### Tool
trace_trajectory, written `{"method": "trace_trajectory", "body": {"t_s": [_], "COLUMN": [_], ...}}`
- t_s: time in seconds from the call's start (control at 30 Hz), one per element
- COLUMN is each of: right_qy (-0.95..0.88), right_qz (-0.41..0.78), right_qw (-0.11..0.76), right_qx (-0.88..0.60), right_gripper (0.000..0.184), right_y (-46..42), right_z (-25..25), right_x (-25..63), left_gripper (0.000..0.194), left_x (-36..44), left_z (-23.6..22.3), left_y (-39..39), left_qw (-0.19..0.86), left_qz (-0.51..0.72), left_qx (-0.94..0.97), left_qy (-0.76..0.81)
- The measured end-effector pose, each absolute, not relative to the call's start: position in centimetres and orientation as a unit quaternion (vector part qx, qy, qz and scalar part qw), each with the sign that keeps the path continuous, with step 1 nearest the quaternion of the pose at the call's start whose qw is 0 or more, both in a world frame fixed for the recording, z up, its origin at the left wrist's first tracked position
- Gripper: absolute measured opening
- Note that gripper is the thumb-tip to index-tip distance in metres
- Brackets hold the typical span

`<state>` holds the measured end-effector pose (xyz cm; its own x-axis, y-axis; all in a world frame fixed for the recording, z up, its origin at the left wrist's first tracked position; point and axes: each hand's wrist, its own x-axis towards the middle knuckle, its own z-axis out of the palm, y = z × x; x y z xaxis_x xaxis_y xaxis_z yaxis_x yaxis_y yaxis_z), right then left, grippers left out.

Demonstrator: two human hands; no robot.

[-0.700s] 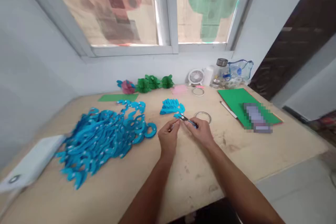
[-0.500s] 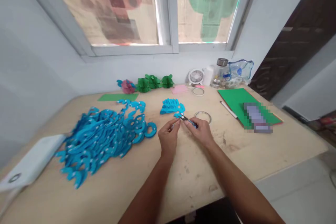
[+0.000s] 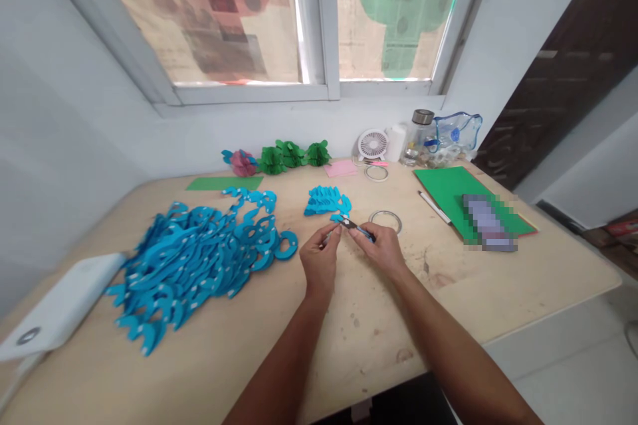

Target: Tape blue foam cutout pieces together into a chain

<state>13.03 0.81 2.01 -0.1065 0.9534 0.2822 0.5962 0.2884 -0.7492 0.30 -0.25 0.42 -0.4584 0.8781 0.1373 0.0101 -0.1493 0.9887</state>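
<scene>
Fingers [image 3: 333,238] of the left hand [image 3: 319,260] close in a pinch on a thin blue item [image 3: 326,239], while fingers [image 3: 359,242] of the right hand [image 3: 379,251] grip a slim blue-handled tool [image 3: 359,231] with a dark tip. Both forearms reach up from the bottom edge, and the hands nearly meet at the centre of the frame. A small blue cutout [image 3: 339,218] lies at the tool's tip, just below a stack of blue foam cutouts [image 3: 326,202]. A much larger heap of blue foam cutouts [image 3: 199,265] spreads over the counter [image 3: 379,325] to the left. Upper right, a pixelated patch [image 3: 488,222] on a green sheet [image 3: 443,189] shows no readable writing. The hands hold almost the same pose as in the earlier frames.
</scene>
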Motion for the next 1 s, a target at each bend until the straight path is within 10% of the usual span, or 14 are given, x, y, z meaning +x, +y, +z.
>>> {"method": "trace_trajectory", "body": {"t_s": [1.0], "right_qy": [-0.689], "right_qz": [0.216], "right_qw": [0.392], "right_qx": [-0.570], "right_gripper": [0.042], "right_y": [1.06], "right_z": [1.79], "right_x": [13.52], "left_gripper": [0.035], "left_x": [0.65], "left_z": [0.75], "left_y": [-0.65], "left_qw": [0.380], "left_qz": [0.634], "left_qx": [0.403], "left_qy": [0.539]}}
